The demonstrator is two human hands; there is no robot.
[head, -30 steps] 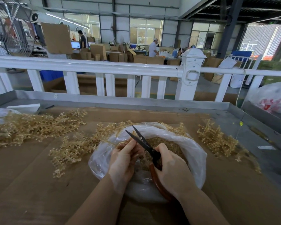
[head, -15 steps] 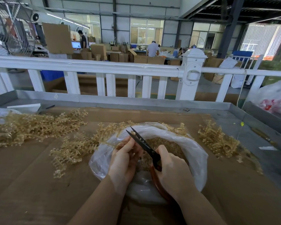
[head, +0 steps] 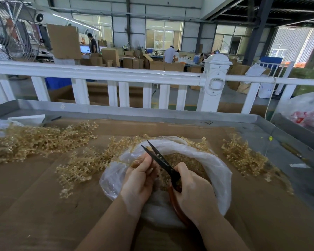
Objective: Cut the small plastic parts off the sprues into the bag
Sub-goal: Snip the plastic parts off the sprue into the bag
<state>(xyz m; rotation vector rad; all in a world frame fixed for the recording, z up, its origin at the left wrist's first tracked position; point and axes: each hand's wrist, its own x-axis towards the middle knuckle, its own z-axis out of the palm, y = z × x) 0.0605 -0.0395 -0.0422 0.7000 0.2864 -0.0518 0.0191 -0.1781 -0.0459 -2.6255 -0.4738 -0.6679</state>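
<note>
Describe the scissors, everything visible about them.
The scissors have two narrow black blades, metal by the look, slightly parted at the tips and pointing up and away, to the left. Their handle loops look reddish-brown and curve out below the right hand, which grips them. They are held over the open plastic bag, blades beside the left hand, which holds a sprue.

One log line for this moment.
right hand: holds black scissors, blades open | left hand: pinches tan sprue | over clear plastic bag

Single head-worn view, forward and down, close above the hands (head: 167,183).
</note>
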